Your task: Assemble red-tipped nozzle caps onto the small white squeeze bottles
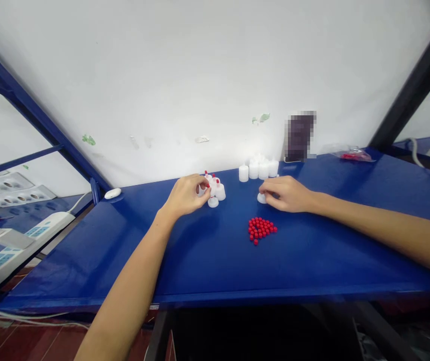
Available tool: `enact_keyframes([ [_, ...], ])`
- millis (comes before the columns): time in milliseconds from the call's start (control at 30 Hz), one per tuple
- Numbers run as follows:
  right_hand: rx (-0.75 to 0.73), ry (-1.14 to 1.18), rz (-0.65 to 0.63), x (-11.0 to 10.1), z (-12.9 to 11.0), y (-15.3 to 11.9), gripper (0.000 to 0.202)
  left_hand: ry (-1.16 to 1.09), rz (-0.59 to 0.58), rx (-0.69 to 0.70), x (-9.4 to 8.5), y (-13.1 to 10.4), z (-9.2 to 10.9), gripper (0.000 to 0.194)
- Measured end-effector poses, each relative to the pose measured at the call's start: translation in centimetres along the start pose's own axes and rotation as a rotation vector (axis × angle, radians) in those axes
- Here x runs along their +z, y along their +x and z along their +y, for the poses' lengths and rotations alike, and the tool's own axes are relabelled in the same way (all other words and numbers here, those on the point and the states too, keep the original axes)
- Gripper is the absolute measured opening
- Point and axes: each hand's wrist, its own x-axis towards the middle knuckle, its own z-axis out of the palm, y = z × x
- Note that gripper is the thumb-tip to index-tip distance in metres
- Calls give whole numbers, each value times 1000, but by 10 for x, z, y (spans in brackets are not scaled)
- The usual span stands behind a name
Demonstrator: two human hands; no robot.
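Note:
My left hand (189, 194) is closed in a pinch on a small red cap, at a group of white bottles (220, 191) with red tips. One white bottle (213, 202) lies tipped beside its fingertips. To the right, my right hand (284, 194) has its fingers closed round a white bottle (262, 198), partly hidden by the fingers. Just behind it stand several white bottles (243, 173) without red caps. Loose red caps (260, 229) lie in a cluster in front of my right hand.
The blue table (207, 260) meets a white wall. A dark phone-like object (298, 138) leans there, with a plastic bag (354, 154) of red items to its right. A white oval object (113, 193) sits at the left, near a power strip (23, 248) and blue frame.

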Motion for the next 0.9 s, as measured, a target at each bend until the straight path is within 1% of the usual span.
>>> enact_keyframes([
  [67, 3, 27, -14, 4, -2, 0, 15, 32, -46, -22, 1, 0, 0, 14],
  [200, 64, 77, -22, 7, -2, 0, 12, 85, -126, -41, 4, -2, -1, 14],
  [333, 99, 104, -44, 6, -3, 0, 14, 77, -131, -63, 2, -3, -2, 18],
  [433, 172, 115, -72, 4, -5, 0, 23, 56, -98, -63, 0, -3, -3, 22],
  [500, 246, 67, -109, 3, -6, 2, 28, 42, -33, -32, -1, -3, -2, 22],
  [567, 320, 14, -180, 2, -7, 4, 32, 25, 48, 16, 0, -3, 4, 21],
  [633, 355, -2, -260, 0, -8, 7, 33, 1, 76, 77, 4, -2, 17, 20],
  [667, 354, -1, -289, -1, -8, 8, 34, -16, 55, 112, 7, -1, 25, 19],
  [700, 345, -1, -305, -2, -9, 9, 36, -31, 3, 156, 11, -1, 35, 18],
  [800, 321, -14, -312, -2, -10, 10, 38, -87, -213, 282, 25, -1, 60, 23],
  [867, 322, -22, -304, -1, -10, 10, 31, -96, -314, 320, 32, -2, 69, 28],
  [900, 321, -21, -299, -1, -9, 9, 27, -98, -344, 325, 35, -3, 71, 31],
])
